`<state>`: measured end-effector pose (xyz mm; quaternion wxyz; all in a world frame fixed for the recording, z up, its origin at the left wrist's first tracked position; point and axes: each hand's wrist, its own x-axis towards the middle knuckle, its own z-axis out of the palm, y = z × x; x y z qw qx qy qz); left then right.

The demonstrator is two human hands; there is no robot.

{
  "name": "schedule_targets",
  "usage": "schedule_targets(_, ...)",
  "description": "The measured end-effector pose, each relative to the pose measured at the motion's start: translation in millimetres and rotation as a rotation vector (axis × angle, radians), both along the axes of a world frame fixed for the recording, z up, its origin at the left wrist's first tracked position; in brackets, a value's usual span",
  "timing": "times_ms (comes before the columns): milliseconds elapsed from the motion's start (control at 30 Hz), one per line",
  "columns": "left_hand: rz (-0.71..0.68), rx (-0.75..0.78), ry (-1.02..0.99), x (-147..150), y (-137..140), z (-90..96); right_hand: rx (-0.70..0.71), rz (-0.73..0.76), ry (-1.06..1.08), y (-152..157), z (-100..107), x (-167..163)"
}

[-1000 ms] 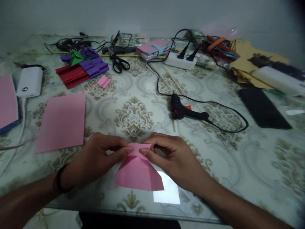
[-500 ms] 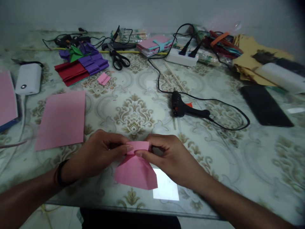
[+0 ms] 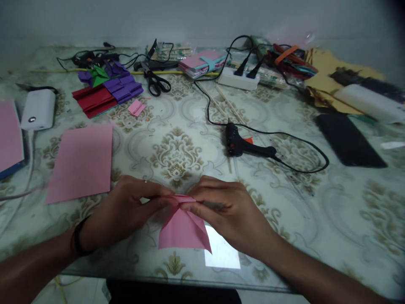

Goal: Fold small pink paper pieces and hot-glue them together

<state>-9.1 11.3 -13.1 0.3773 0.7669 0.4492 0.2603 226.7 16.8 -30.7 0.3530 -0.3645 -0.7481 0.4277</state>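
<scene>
A folded piece of pink paper (image 3: 184,231) hangs between my two hands near the table's front edge, its lower part flaring out. My left hand (image 3: 134,209) pinches the top fold from the left, thumb toward me. From the other side my right hand (image 3: 226,211) grips the same fold with thumb and fingers. The fingertips nearly meet at the crease and hide part of it. To the left of my hands a flat pink sheet (image 3: 81,162) lies on the table. Beyond my right hand rests a black glue gun (image 3: 236,141) with its cord looped to the right.
Black scissors (image 3: 155,82), folded purple paper (image 3: 125,88) and red paper (image 3: 93,99) lie toward the back. A white power strip (image 3: 238,78) holds two plugs. A white power bank (image 3: 38,109) sits left, a dark phone (image 3: 350,140) right. Yellow paper (image 3: 343,59) is at back right.
The top flap of the pink paper has tilted, so it now shows as a narrow edge. My fingers have closed in nearer each other along the fold.
</scene>
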Motion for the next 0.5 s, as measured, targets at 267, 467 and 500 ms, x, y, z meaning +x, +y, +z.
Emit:
schedule_targets(267,-0.013,-0.109,0.022,3.2,-0.5,0.6,-0.178,0.085,-0.041,0.2,7.0,2.4)
schedule_targets(467,-0.070,-0.346,0.017,-2.1,5.7,3.3,-0.281,0.180,-0.011,2.0,6.3,2.7)
schedule_targets(500,-0.094,-0.405,0.023,-2.3,6.8,4.1,-0.291,0.201,-0.001,2.8,5.7,2.5)
